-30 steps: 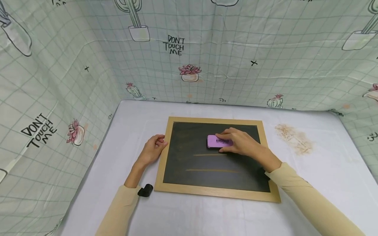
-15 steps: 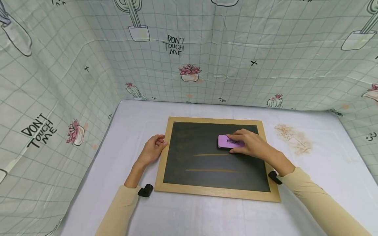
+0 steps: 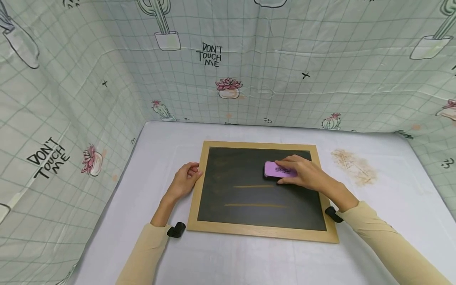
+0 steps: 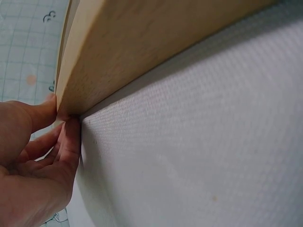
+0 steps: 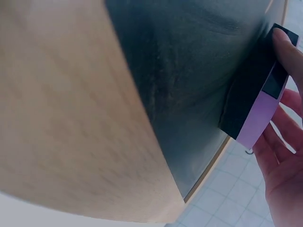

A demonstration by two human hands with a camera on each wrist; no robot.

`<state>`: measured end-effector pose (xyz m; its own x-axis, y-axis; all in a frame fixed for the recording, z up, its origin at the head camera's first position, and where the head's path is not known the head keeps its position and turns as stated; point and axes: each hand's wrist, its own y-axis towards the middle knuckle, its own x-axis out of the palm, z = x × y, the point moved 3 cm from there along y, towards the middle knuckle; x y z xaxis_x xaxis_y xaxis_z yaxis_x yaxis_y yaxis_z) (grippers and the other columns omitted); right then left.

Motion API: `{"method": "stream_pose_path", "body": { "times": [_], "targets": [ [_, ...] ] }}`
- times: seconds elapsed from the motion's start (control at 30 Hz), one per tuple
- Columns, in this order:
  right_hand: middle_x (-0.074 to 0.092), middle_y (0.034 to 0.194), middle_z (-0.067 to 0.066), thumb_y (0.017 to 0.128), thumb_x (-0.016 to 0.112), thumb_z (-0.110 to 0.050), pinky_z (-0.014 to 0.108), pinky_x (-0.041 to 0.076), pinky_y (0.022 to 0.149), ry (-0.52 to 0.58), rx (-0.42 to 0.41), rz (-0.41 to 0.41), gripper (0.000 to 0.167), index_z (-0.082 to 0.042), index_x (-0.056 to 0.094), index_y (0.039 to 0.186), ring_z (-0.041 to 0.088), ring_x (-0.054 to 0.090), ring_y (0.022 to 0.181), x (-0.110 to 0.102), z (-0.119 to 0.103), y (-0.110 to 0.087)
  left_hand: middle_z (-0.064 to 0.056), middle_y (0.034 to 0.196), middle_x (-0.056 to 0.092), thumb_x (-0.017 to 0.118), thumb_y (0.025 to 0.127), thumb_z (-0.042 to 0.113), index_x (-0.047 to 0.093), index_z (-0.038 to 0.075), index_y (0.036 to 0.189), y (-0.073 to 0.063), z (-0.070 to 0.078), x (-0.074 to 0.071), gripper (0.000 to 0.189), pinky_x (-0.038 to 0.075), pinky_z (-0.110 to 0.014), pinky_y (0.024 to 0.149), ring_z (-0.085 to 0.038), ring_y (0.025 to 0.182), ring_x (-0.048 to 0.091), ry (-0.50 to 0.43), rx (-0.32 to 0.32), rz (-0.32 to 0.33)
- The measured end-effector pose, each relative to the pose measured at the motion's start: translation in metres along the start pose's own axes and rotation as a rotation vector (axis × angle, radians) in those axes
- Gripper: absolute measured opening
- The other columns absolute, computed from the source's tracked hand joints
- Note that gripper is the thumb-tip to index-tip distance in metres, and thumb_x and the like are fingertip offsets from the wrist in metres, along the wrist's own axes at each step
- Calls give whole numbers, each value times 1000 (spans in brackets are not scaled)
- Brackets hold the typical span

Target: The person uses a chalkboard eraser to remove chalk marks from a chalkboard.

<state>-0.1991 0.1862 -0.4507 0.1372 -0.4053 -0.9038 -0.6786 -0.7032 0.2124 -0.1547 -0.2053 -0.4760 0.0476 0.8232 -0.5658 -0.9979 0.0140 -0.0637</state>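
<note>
In the right hand point(image 3: 303, 172) a purple eraser point(image 3: 273, 168) is pinched, and it's now held farther right than a second ago, over the upper right part of the blackboard point(image 3: 228, 170). Whether it's pressed flat or slightly lifted can't be told. Sideways travel seems about stopped, and the two yellow lines point(image 3: 254, 205) lower down are still left unwiped, so the wiping looks only part done. Meanwhile the wooden frame point(image 3: 263, 231) is pinched at its left edge by the left hand point(image 3: 183, 180).

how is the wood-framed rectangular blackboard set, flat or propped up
Flat: the blackboard lies on the white cloth, its wooden frame low against it.
</note>
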Motion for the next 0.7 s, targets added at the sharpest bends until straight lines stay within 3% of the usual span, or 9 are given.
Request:
{"method": "stream_pose_path", "body": {
  "times": [0.7],
  "targets": [
    [70, 115, 11, 77, 91, -29, 41, 53, 77, -10, -19, 20, 63, 1, 70, 128, 22, 61, 98, -19, -11, -20, -22, 109, 60, 65, 101, 7, 57, -12, 131, 0, -1, 1, 36, 46, -36, 82, -32, 97, 58, 0, -5, 6]
  ]
}}
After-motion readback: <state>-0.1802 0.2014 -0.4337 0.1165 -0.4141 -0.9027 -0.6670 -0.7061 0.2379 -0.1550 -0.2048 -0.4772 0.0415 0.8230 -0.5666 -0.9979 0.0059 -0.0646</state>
